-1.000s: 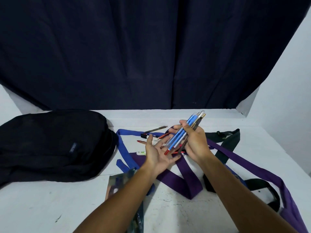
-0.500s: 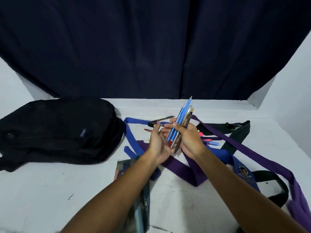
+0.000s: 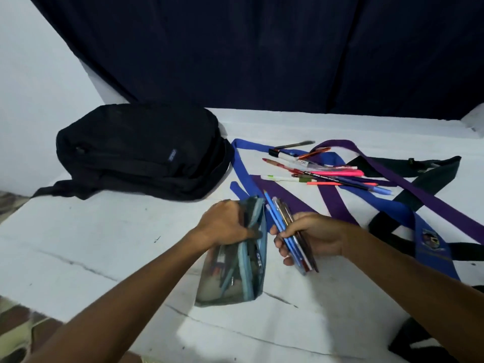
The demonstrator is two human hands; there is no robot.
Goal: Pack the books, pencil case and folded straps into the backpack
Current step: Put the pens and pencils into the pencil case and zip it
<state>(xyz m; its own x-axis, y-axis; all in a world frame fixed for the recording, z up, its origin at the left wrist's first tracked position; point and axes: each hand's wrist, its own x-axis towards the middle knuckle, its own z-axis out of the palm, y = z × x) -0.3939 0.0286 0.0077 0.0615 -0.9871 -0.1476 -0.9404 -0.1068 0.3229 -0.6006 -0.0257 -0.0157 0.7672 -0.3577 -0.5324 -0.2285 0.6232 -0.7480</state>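
A see-through grey-green pencil case (image 3: 233, 279) lies on the white table, its far end gripped by my left hand (image 3: 226, 226). Right beside it, my right hand (image 3: 311, 238) holds a bundle of pens (image 3: 288, 231), mostly blue, tips pointing away from me. A black backpack (image 3: 141, 150) lies closed at the back left. Blue straps (image 3: 243, 169), purple straps (image 3: 332, 203) and black straps (image 3: 432, 176) sprawl unfolded over the right half of the table. No books are in view.
Several loose pens and pink markers (image 3: 324, 170) lie on the straps behind my hands. A dark curtain (image 3: 262, 53) hangs behind the table. The white table (image 3: 91, 244) ends at its left edge near patterned floor (image 3: 15, 334).
My left hand dropped from beside the pens and took hold of the pencil case. My right hand lowered the pen bundle toward the case. The camera tilted down.
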